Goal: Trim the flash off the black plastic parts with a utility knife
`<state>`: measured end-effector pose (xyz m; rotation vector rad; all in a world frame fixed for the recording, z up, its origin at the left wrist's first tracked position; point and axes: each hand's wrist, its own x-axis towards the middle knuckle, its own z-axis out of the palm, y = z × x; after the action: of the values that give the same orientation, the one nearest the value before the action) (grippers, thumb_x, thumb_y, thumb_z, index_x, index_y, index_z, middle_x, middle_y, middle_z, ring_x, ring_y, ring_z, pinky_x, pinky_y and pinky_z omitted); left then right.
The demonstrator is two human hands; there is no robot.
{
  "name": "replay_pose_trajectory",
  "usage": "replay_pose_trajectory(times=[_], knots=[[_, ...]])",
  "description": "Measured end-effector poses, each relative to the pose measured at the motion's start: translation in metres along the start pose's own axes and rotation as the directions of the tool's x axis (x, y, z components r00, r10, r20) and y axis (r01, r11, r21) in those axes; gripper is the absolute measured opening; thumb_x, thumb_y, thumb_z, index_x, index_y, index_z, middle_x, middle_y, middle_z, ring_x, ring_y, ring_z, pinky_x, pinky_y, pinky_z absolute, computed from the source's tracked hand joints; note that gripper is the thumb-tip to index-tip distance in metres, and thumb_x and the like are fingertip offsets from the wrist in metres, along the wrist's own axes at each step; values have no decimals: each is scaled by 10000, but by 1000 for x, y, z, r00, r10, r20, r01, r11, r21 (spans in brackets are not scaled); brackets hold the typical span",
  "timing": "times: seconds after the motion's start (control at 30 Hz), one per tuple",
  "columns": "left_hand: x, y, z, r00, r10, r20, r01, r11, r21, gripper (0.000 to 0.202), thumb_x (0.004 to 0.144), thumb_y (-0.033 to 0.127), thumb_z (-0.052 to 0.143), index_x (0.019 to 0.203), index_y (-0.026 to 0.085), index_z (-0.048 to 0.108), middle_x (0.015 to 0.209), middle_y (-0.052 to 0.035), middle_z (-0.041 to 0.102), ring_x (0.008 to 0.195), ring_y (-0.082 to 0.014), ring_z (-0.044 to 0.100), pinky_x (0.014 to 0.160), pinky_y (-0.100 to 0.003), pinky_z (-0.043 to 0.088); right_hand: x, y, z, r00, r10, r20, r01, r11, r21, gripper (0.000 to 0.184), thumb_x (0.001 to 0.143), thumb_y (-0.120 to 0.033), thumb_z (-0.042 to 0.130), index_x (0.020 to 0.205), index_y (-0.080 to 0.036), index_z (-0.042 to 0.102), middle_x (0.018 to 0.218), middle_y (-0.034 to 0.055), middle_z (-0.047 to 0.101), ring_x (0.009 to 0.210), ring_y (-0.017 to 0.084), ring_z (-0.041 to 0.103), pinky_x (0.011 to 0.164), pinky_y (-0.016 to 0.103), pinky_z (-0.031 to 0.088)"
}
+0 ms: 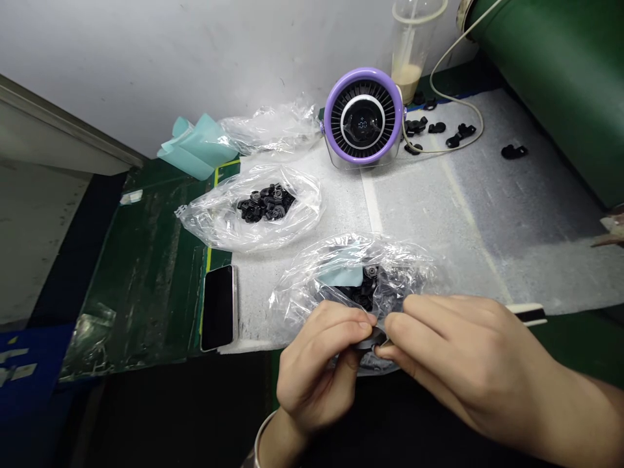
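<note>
My left hand (316,361) and my right hand (453,354) meet at the near edge of the bench, fingers pinched together on a small dark part (374,338) between them. Its shape is mostly hidden by my fingertips. Just behind my hands lies a clear plastic bag (351,273) with several small black plastic parts and a teal slip inside. A second clear bag (253,208) farther back on the left holds a heap of the same black parts (267,201).
A purple-rimmed desk fan (363,120) stands at the back with a white cable. Loose black parts (439,128) lie on the white foam mat (463,214) behind it. A phone (218,307) lies at the left. A plastic cup (413,45), teal paper (197,146) and another person's fingertips (611,231) are in view.
</note>
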<state>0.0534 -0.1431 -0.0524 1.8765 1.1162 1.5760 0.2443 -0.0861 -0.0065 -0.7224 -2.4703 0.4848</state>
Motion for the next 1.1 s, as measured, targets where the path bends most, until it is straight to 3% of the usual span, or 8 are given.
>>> replay_pose_trajectory(times=[0.53,0.83,0.97,1.1], knots=[[0,1,-1,1000,30,0,-30,995,91,231,975,25,616,1170,111,707,1016,-94,765,922,-206,750,714,-337,618,1,1,0,1000,-2,-26,0,997,-82,309,1073,-192,488,778,-209,581,637,-21,502,498,159,480,488,327,318],[1,2,0,1000,29,1,-29,998,55,204,936,-25,627,1106,60,701,1010,-113,755,926,-213,750,720,-333,618,-3,-1,0,1000,-8,-15,6,996,-93,248,955,-61,514,769,-208,588,638,-17,486,507,166,448,505,334,297],[0,1,0,1000,17,0,-17,998,55,209,951,5,628,1127,89,705,1002,-103,763,901,-211,748,708,-335,619,-1,0,-1,1000,-12,-24,10,997,-82,306,1032,-121,484,756,-209,580,629,-19,482,506,166,448,498,337,300],[-1,1,-1,1000,4,1,-4,996,85,217,971,35,618,1145,127,711,994,-91,772,862,-200,745,694,-332,616,1,6,-4,1000,-18,-22,19,999,40,361,1124,-275,433,814,-189,595,649,-29,522,528,139,490,504,309,348]])
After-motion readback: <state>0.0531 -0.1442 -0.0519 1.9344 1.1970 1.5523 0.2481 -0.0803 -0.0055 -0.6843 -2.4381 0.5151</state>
